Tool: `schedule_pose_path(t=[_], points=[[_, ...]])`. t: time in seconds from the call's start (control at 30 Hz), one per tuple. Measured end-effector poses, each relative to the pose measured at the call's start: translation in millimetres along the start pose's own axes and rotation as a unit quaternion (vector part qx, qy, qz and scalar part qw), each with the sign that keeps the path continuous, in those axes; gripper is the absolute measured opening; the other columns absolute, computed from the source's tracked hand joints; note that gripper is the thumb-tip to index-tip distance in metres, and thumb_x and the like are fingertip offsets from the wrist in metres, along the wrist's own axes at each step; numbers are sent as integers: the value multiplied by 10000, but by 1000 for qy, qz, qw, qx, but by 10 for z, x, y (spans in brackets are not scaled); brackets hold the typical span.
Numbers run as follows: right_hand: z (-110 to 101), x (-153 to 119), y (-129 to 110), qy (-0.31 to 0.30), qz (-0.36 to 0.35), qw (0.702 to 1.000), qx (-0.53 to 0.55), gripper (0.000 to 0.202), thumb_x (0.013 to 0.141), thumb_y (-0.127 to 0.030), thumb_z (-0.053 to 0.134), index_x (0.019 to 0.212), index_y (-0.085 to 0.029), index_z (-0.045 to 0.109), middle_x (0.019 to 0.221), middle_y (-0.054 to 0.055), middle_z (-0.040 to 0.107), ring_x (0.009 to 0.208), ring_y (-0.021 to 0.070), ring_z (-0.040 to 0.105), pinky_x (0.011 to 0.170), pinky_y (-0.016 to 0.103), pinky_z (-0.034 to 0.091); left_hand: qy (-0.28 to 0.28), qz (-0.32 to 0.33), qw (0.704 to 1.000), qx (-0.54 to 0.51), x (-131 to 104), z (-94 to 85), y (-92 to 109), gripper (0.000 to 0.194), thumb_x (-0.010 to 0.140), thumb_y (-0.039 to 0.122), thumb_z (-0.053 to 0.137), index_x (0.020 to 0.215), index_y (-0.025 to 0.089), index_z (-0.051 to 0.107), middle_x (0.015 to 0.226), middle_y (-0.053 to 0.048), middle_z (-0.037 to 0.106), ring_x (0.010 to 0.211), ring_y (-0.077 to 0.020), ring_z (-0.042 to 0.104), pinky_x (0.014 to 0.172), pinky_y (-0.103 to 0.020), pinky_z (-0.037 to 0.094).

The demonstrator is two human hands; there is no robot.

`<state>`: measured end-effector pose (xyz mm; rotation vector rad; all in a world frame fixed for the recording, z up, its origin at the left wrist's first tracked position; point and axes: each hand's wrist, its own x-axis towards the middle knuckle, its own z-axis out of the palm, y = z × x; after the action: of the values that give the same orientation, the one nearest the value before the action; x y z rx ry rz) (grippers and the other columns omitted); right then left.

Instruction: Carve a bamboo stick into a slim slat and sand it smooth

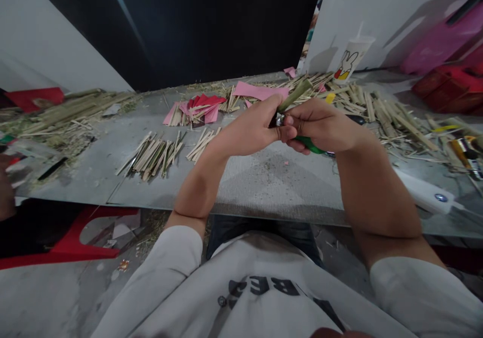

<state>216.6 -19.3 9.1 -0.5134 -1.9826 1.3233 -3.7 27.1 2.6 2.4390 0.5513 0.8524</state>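
stalk [297, 94]: located between the two hands, above the table [279, 177], tilted, upper end pointing away from the body and to the right. its lower end is hidden at the fingers.

left hand [260, 127]: closed, grasping the stalk near its lower end; the exact finger contact is partly hidden. a small metal part [279, 119] shows between the fingertips of both hands.

right hand [322, 127]: fingers curled, grasping a green tool [311, 145] that shows beneath the palm; its type cannot be told. the right fingertips meet the left thumb at the metal part.

beyond the hands: pink paper [258, 91] lies just behind the left hand. red paper [206, 101] lies farther left, among short sticks. nearer the body, a row of strips [156, 154] lies on the table, with a smaller bundle [202, 143] just beside it, near the left forearm.

right side: a heap of offcuts [392, 116] spreads past the right hand; a cup [350, 59] stands upright behind it. a white device [422, 192] lies beside the right forearm, near the table edge.

outer area: a red box [451, 89] sits at far right; a red stool [71, 247] stands below the table at left.
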Motion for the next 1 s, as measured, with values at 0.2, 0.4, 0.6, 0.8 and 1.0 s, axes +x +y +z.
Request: schedule_pose_path(t=[0.2, 0.4, 0.6, 0.8, 1.0], points=[[18, 9, -23, 24, -34, 999, 17, 474, 1140, -501, 761, 827, -172, 627, 594, -31, 568, 467, 81, 516, 426, 181, 443, -5, 13, 999, -32, 37, -42, 68, 733, 998, 913, 579, 1148, 201, 662, 1083, -94, 774, 1038, -259, 734, 912, -397, 573], [12, 9, -18, 20, -19, 1000, -1, 465, 1149, -462, 757, 812, -159, 651, 578, -26, 584, 454, 76, 531, 436, 171, 447, -4, -16, 999, -44, 30, -42, 64, 654, 966, 843, 721, 1135, 216, 641, 968, -56, 761, 1005, -254, 744, 853, -374, 570], [-44, -29, 31, -1, 40, 999, 2, 397, 1137, -386, 764, 839, -139, 681, 622, 10, 660, 484, 104, 621, 442, 176, 495, -38, -25, 998, -52, 0, -33, 32, 632, 968, 849, 714, 1075, 237, 598, 905, -40, 742, 876, -232, 740, 767, -365, 569], [-46, -5, 41, 3, 12, 1000, 27, 521, 1072, -587, 825, 838, -147, 675, 611, 3, 636, 459, 107, 594, 423, 191, 512, -28, 1, 999, -43, 17, -49, 69, 748, 940, 970, 592, 1045, 230, 605, 922, -69, 765, 933, -251, 759, 826, -379, 581], [-26, 1, 19, 20, 11, 999, 28, 522, 1083, -594, 807, 834, -153, 680, 605, -4, 637, 440, 107, 598, 409, 189, 521, -22, 0, 998, -56, 30, -55, 85, 764, 922, 980, 609, 1043, 226, 623, 905, -60, 761, 920, -242, 758, 817, -374, 583]])
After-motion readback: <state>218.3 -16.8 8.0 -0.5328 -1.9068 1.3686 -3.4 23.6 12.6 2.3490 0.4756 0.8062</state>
